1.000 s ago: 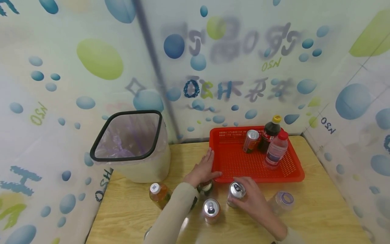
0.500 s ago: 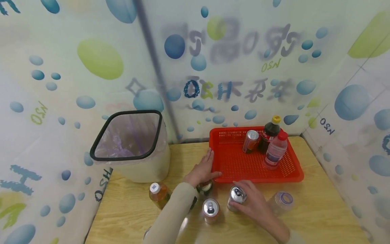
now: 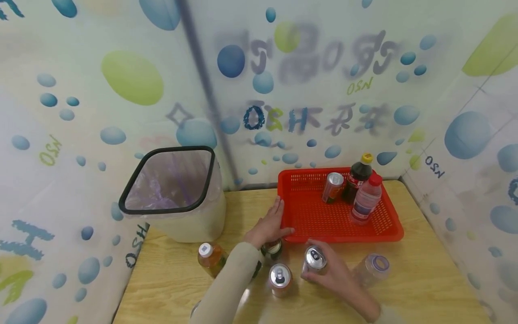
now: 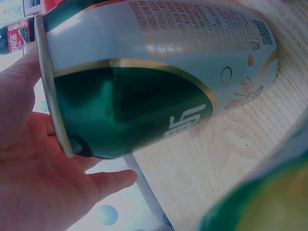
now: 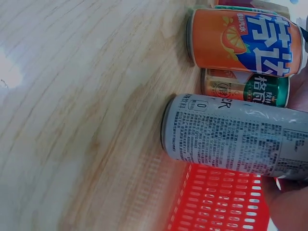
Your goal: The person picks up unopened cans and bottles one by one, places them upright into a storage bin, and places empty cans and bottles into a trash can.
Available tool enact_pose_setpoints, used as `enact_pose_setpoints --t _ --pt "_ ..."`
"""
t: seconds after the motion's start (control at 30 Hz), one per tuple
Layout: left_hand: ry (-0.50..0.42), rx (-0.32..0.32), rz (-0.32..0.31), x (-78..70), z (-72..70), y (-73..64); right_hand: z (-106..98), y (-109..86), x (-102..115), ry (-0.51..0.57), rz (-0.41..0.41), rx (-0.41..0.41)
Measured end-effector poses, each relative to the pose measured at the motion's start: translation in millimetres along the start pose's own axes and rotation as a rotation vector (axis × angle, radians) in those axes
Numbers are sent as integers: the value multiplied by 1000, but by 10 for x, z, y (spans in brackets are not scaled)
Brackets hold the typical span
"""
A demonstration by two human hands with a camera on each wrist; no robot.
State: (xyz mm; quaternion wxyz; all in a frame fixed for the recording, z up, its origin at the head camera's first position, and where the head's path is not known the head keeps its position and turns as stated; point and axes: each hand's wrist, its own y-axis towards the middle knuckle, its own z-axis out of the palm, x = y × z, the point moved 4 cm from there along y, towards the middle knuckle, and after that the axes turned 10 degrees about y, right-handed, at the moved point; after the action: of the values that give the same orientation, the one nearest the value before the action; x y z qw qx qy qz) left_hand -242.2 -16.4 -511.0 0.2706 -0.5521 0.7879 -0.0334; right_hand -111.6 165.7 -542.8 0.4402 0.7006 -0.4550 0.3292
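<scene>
Left side first: the left hand (image 3: 267, 228) was spread out, fingers straight, at the left edge of the red basket (image 3: 307, 218), with a green-and-silver can (image 3: 272, 248) just below it; couldn't tell if those two touched. Next along, an orange can (image 3: 280, 284) stood on the tabletop (image 3: 162, 288), between the left hand and a silver can (image 3: 314, 261). That silver one was in front of the basket, with the right hand (image 3: 333, 270) wrapped around it from the right, fingers and thumb both on it. It was a shiny silver thing packed with small dark print. Pretty much upright, long axis running up and down, lid facing up. Hard to say whether its base touched down. Just right of that, a clear bottle (image 3: 371, 270) with a purple ring up top.
</scene>
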Motion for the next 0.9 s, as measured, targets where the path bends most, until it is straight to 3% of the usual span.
enact_pose_setpoints --t 0.2,0.47,0.9 --pt "2 -6 10 16 11 4 37 4 -45 61 41 -39" --pt "-20 5 2 14 14 9 37 6 -38 47 69 -40" --pt "5 3 -16 31 32 40 -250 26 382 119 26 -51"
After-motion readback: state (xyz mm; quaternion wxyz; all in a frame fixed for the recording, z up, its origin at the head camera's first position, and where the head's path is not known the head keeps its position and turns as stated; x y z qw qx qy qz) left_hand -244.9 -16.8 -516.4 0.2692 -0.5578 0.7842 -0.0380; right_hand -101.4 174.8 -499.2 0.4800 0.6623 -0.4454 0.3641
